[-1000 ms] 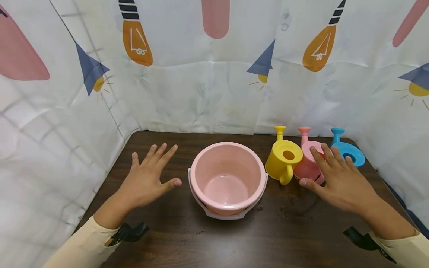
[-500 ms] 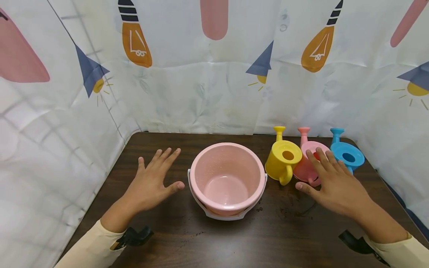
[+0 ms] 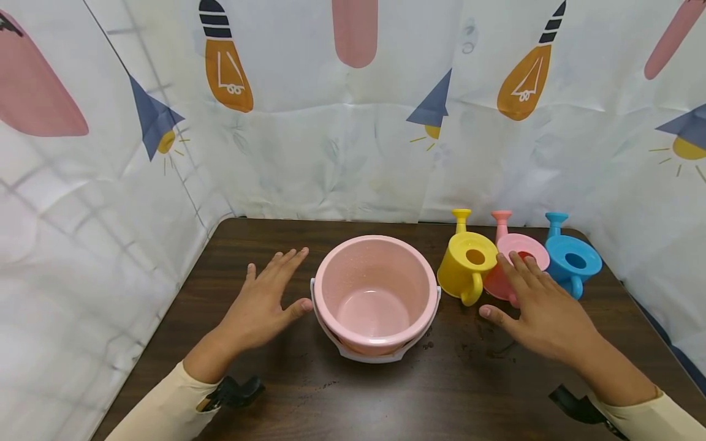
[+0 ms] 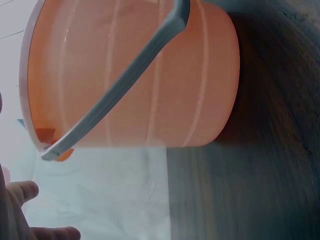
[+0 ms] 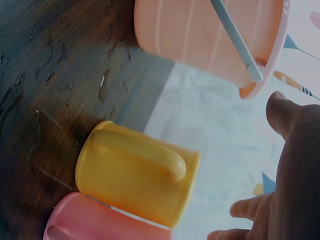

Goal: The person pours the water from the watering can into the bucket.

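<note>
A pink bucket (image 3: 375,300) stands upright in the middle of the dark wooden table, its grey-white handle (image 4: 120,90) folded down along the front. My left hand (image 3: 261,306) is spread just left of the bucket, thumb near its rim, holding nothing. On the other side my right hand (image 3: 543,312) hovers with fingers extended, also holding nothing. Beyond it stand a yellow watering can (image 3: 460,269), a pink watering can (image 3: 529,245) and a blue watering can (image 3: 573,257) in a row. The right fingers overlap the pink can in the head view and hide part of it.
Water drops (image 5: 102,85) lie on the wooden table (image 3: 342,404) right of the bucket. A white patterned cloth (image 3: 342,153) hangs behind the table and along both sides. Each wrist wears a dark strap mount (image 3: 231,392).
Both hands have moved inward toward the bucket, the left rightward and the right leftward. More of the blue watering can shows now. The bucket and cans stay in place.
</note>
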Demonstrator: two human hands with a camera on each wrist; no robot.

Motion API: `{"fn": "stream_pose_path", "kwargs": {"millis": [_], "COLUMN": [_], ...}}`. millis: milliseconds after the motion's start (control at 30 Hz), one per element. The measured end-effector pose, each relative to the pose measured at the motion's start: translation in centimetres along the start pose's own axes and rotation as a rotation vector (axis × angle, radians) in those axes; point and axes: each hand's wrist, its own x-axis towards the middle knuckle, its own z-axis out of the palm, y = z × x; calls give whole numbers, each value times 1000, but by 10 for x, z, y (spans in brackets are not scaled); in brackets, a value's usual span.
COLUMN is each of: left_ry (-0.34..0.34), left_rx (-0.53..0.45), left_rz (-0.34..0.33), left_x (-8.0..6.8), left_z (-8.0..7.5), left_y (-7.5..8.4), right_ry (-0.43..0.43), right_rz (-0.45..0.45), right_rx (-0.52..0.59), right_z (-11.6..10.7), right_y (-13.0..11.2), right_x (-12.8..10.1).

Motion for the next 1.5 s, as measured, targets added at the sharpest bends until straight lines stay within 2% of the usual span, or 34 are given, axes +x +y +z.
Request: {"fn": "stream_pose_path", "kwargs": {"millis": [233,467,633,967,1267,1500], "left_ry": [36,39,45,40,34,32], "left_rx": [-102,-233,-296,-358,-367,-419], "left_rz": [42,84,96,83,74,88], "left_x": [1,3,4,5,5,5], "left_z": [8,15,20,27,31,33], "left_y": [7,14,15,19,22,22], "right_ry": [6,-24,-8,0,33,33], "right_rz": [11,55,74,111,115,142], "right_rx": [23,64,104,187,282,340], "right_z": [3,7,11,19,32,40], "right_y": [-5,-9,-10,-11,-10,-10], "right_x": [0,1,3,5,9,13]}}
